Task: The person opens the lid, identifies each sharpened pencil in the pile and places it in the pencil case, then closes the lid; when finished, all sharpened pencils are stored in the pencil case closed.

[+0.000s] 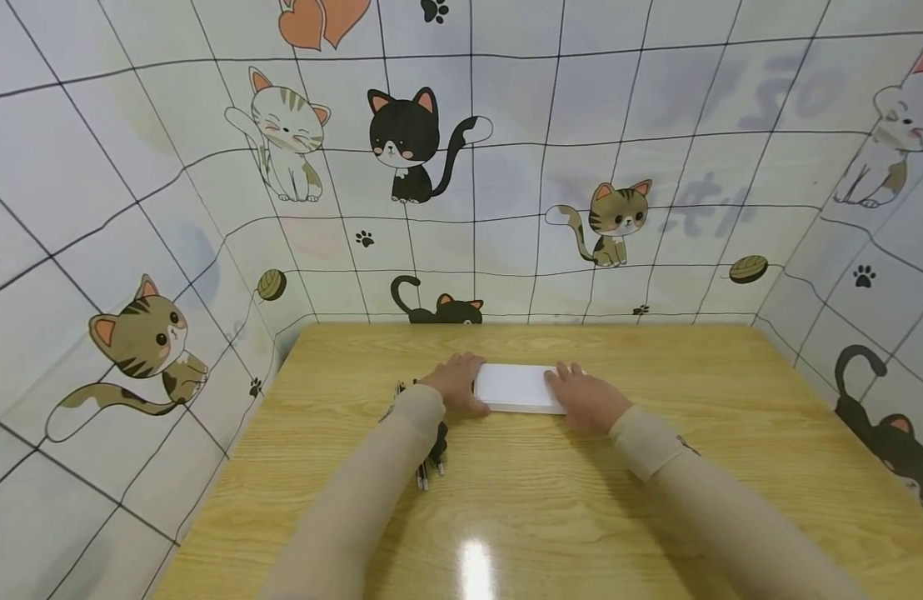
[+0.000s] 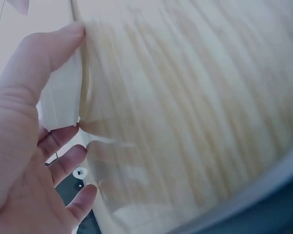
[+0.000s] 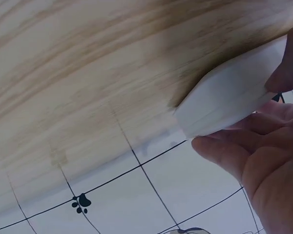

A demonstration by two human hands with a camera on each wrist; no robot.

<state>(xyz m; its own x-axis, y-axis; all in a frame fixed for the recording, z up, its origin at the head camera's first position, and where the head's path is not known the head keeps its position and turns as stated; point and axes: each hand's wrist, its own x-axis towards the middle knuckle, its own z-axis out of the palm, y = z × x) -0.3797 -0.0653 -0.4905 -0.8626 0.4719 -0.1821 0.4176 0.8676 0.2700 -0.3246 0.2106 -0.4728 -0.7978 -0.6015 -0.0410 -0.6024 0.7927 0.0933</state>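
Observation:
A flat white box [image 1: 514, 387] lies on the wooden table toward its back, between both hands. My left hand [image 1: 457, 385] grips its left end. In the left wrist view the thumb is on the near side of the box [image 2: 62, 97] and the fingers are spread at its end and far side. The right hand [image 1: 587, 402] holds the other end, thumb along the near side and fingers over the far edge, as the right wrist view of the box [image 3: 229, 92] shows. Thin black and silver stick-like things [image 1: 424, 477] lie partly hidden under my left forearm.
The wooden table [image 1: 551, 500] reaches back to a wall covering [image 1: 506, 183] with cartoon cats and a line grid. Similar covering stands at the left and right sides. A bright light reflection shows near the table's front.

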